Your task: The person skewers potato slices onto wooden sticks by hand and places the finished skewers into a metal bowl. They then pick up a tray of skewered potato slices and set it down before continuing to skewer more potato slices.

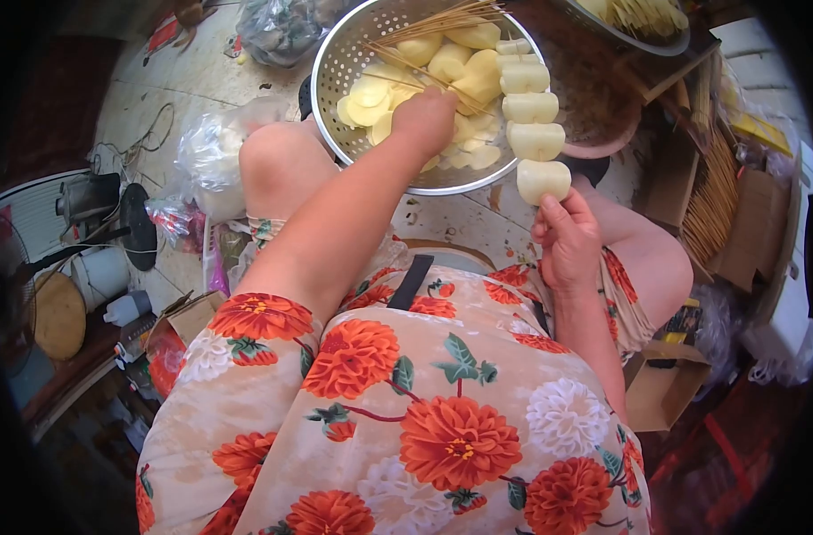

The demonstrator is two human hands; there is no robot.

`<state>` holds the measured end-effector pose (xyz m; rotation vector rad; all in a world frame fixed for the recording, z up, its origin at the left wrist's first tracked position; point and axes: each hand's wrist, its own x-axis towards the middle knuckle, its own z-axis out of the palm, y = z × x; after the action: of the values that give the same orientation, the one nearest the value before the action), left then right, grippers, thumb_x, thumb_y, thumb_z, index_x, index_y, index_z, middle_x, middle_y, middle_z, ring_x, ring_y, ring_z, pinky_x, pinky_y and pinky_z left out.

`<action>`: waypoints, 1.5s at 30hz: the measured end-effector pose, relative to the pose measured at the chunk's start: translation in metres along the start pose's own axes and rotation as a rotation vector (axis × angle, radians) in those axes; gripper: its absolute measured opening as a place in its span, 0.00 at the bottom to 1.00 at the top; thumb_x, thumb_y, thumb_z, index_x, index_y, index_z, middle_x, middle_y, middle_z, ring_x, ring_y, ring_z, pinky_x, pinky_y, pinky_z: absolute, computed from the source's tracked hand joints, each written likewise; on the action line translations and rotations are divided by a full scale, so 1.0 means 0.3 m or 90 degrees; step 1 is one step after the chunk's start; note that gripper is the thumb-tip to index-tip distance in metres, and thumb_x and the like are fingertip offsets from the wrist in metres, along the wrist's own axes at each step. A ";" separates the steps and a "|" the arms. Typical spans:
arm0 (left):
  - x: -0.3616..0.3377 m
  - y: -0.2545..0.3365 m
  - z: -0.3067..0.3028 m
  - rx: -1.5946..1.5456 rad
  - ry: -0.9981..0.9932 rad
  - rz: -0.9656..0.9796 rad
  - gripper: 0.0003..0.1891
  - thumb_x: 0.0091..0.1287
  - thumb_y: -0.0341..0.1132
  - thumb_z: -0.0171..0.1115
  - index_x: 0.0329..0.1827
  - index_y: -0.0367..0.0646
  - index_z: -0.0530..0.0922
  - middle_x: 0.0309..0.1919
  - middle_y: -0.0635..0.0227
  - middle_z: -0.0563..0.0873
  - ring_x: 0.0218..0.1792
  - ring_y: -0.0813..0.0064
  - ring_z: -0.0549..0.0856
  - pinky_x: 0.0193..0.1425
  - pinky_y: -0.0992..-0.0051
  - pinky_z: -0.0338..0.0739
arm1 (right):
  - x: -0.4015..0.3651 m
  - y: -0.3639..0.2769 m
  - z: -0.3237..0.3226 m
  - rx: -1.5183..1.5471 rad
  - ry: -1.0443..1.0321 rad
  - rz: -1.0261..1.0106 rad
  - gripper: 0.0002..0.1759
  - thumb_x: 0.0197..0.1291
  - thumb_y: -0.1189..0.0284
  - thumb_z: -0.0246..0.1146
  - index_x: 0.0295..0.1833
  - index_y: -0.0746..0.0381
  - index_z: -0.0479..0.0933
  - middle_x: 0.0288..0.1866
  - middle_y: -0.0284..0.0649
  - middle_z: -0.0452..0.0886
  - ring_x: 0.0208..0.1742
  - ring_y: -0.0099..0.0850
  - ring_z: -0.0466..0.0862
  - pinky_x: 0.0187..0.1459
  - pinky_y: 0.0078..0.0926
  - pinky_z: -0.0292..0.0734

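A large perforated metal colander (326, 134) sits between my knees. It holds peeled potatoes (478, 76), thin potato slices (369, 92) and thin wooden skewers (437, 22) lying across the top. My left hand (427, 123) reaches down into it, back of the hand up and fingers curled among the slices. Whatever those fingers grip is hidden. On the right, my right hand (567, 239) pinches the near end of a skewer of pale potato slices (536, 141). Several thick bundles of slices are spaced along it, pointing away from me over the colander's right rim.
Another metal bowl (678, 45) with skewered slices stands at the top right, near a pinkish basin (616, 134). A cardboard box of skewers (714, 201) is at the right. Plastic bags (208, 152) and a black fan-like object (139, 223) lie left.
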<state>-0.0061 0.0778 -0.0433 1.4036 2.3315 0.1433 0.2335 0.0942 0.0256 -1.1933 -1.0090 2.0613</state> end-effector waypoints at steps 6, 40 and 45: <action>0.011 -0.022 0.030 0.016 0.014 0.020 0.12 0.59 0.36 0.60 0.46 0.47 0.77 0.46 0.59 0.78 0.47 0.60 0.82 0.47 0.62 0.78 | -0.002 0.000 0.013 -0.008 -0.011 0.006 0.10 0.59 0.73 0.62 0.45 0.64 0.76 0.30 0.30 0.76 0.24 0.16 0.71 0.26 0.13 0.65; -0.059 -0.111 -0.173 -1.148 0.054 -0.201 0.14 0.57 0.25 0.57 0.46 0.34 0.76 0.39 0.59 0.82 0.36 0.70 0.83 0.43 0.70 0.83 | -0.059 0.023 0.029 -0.164 -0.149 0.103 0.08 0.57 0.73 0.64 0.42 0.64 0.79 0.25 0.27 0.75 0.22 0.15 0.68 0.24 0.13 0.62; -0.057 -0.124 -0.169 -1.162 0.091 -0.193 0.13 0.57 0.26 0.57 0.45 0.35 0.76 0.39 0.59 0.82 0.36 0.69 0.83 0.43 0.70 0.83 | -0.058 0.036 0.029 -0.162 -0.153 0.101 0.09 0.58 0.73 0.64 0.43 0.64 0.79 0.25 0.27 0.75 0.22 0.15 0.68 0.24 0.12 0.62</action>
<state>-0.0498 0.0510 -0.0030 0.0648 1.3195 1.6965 0.2328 0.0723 0.0278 -1.2021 -1.3613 2.2940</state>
